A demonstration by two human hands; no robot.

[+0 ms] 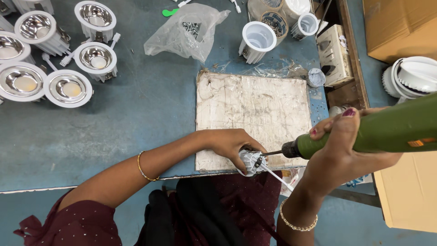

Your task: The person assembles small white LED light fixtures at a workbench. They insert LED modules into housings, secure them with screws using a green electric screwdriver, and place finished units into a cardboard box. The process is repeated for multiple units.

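Near the lower middle of the frame, a small white ribbed downlight housing (251,162) sat at the front edge of a worn, cream-coloured square work pad (255,109), with a thin white lead (277,178) trailing from it toward the lower right. The left hand (230,143) was curled over the housing, fingers closed round its top and side, pinning it to the pad. The right hand (343,141) was wrapped fully around a green cylindrical electric screwdriver (364,134), which lay nearly level, its dark chuck and bit pointing left and touching the housing's side. Both wrists wore thin gold bangles.

Beyond the pad, toward the upper middle, a crumpled clear plastic bag of small screws (189,32) lay on the blue-grey tabletop (136,118). Just right of it stood an empty white lamp housing (257,41) beside round containers. At the upper left, finished white downlights with shiny reflector bowls (68,86) were clustered together. A beige switchboard (332,54) lay at the upper right, with brown cardboard boxes (396,27) past it.
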